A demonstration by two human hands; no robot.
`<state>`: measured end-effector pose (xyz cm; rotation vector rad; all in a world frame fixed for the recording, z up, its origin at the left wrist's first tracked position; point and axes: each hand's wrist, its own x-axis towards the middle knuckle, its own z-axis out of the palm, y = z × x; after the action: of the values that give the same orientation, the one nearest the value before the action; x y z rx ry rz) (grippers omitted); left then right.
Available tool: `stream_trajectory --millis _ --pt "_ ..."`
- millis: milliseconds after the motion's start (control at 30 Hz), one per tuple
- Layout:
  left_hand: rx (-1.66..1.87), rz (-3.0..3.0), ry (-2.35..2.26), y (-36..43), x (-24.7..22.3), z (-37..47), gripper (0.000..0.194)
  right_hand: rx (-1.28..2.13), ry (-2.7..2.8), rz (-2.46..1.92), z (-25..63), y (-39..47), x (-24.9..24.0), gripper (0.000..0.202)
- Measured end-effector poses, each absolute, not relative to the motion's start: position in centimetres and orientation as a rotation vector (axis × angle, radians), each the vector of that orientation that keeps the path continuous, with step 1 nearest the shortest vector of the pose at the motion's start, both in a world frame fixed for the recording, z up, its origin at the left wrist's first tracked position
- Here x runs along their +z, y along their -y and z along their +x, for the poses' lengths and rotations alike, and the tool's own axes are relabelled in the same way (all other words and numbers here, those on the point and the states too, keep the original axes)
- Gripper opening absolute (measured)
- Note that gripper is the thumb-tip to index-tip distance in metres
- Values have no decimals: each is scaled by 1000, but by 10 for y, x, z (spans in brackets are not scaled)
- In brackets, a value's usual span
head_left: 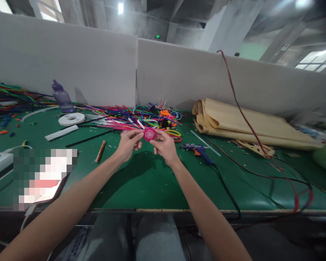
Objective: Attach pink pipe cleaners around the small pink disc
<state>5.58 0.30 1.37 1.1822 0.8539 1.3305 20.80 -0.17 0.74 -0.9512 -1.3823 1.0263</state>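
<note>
Both my hands hold a small round pink piece [150,134], coiled or flower-like, above the green table. My left hand [129,144] pinches it from the left side, fingers closed. On its other side my right hand [164,145] grips the edge between thumb and fingers. Its exact make is too small to tell. Behind the hands lies a heap of coloured pipe cleaners [125,113], with orange, yellow and black pieces at its right end. A blue glue gun [202,153] rests to the right of my right hand.
A purple bottle [62,97], a white ribbon roll [71,119] and a white strip [62,133] are at the left. Brown paper [250,121] lies folded at the right. A red-black cable [240,105] hangs across it. A power strip [0,162] sits near the left edge.
</note>
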Motion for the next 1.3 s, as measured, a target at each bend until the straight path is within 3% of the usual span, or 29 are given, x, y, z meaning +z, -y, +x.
stream_trajectory --millis 1300 --pt "1259 1247 -825 -1 17 54 28 987 1439 -945 206 2 4 39"
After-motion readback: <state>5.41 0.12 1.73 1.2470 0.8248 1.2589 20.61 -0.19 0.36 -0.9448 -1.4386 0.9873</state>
